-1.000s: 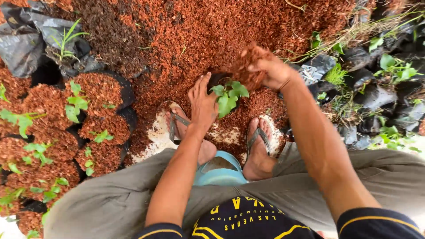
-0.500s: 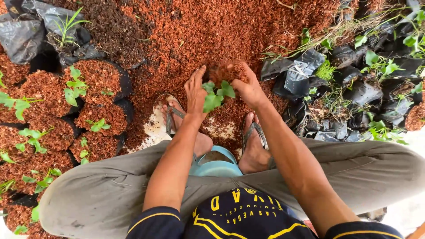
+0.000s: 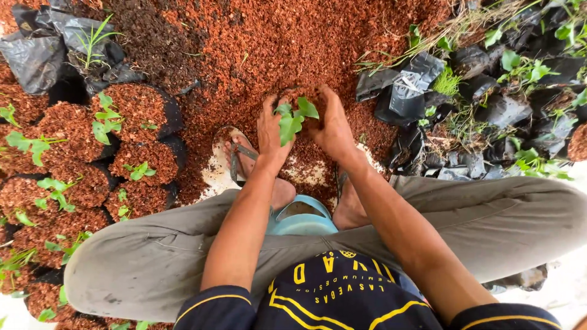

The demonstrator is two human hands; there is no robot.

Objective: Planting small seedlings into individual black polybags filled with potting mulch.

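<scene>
A small green seedling [image 3: 293, 120] stands in a bag of reddish-brown planting mix, between my two hands. My left hand [image 3: 271, 135] cups the left side of the bag's top, fingers pressed against the mix. On the right side my right hand [image 3: 331, 125] presses the same way, fingers curled over the soil around the stem. The bag itself is mostly hidden by my hands. My feet in sandals [image 3: 235, 160] rest just below it on the ground.
A large heap of reddish planting mix [image 3: 293, 43] lies ahead. Several filled black bags with seedlings [image 3: 125, 113] stand at the left. Empty crumpled black bags and weeds [image 3: 465, 85] lie at the right. I sit on a low blue stool [image 3: 301, 219].
My right hand, which held a handful of mix above the seedling, has come down onto the bag. Both hands now press the soil around the plant.
</scene>
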